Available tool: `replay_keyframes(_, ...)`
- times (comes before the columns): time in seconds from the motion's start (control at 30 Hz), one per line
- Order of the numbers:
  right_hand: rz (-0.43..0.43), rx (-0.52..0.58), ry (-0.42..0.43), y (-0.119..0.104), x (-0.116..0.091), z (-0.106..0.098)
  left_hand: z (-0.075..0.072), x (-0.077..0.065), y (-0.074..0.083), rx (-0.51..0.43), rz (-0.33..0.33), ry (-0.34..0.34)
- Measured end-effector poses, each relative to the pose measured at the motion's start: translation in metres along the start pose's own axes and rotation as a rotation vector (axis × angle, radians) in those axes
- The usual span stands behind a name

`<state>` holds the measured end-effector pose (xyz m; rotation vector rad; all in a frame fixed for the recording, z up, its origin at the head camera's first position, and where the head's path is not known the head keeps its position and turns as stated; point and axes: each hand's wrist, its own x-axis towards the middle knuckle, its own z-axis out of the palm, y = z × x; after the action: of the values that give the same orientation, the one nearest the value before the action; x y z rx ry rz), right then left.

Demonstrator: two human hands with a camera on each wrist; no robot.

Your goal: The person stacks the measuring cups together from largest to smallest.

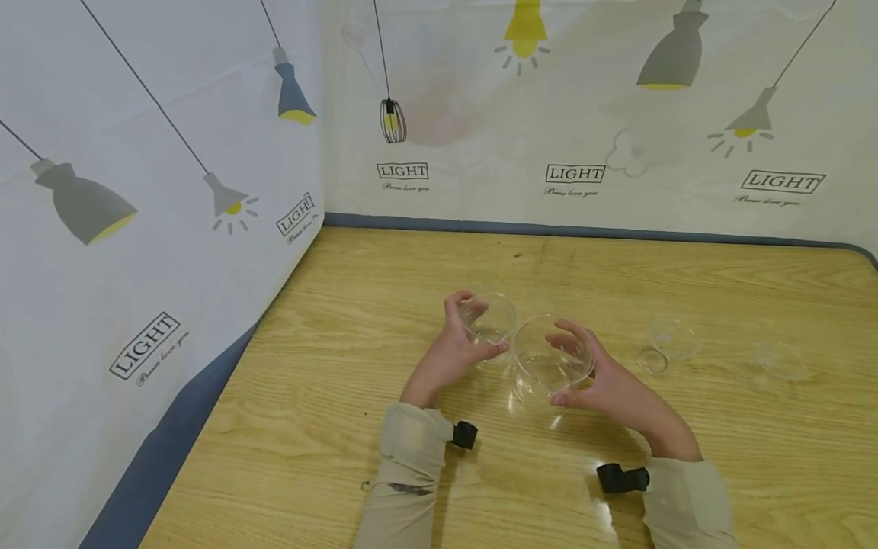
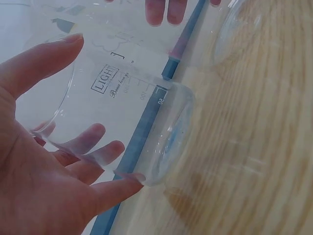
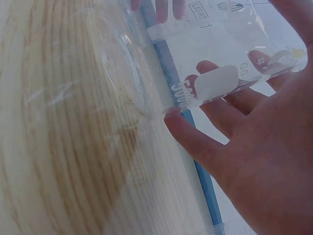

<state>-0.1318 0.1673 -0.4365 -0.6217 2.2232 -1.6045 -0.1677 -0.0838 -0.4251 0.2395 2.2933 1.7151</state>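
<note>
A clear glass beaker [image 1: 491, 324] with printed volume marks is in my left hand [image 1: 449, 354]. Thumb and fingers curve round its wall, as the left wrist view also shows on the beaker [image 2: 132, 122]. My right hand [image 1: 610, 385] grips a wider clear beaker [image 1: 538, 354] from its right side. In the right wrist view this larger beaker [image 3: 217, 81] bears a white label patch and "500ml" print. The two beakers stand side by side, close together at the rims. Whether their bases touch the table cannot be told.
To the right on the wooden table [image 1: 309, 427] lie more clear glass pieces: one piece [image 1: 675, 339] with a round end [image 1: 652, 360], and another [image 1: 782, 360] farther right. Their outlines are faint. Printed fabric walls [image 1: 480, 152] border the table at the back and left.
</note>
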Motion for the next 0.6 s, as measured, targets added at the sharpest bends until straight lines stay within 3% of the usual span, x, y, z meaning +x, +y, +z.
replay_keyframes(0.3, -0.001, 0.005, -0.002, -0.001, 0.0, 0.0, 0.002, 0.006, -0.012, 0.0, 0.051, -0.002)
replay_keyframes(0.6, 0.005, 0.008, 0.0, 0.003, 0.001, 0.0, -0.001, -0.003, 0.004, -0.038, 0.022, -0.043)
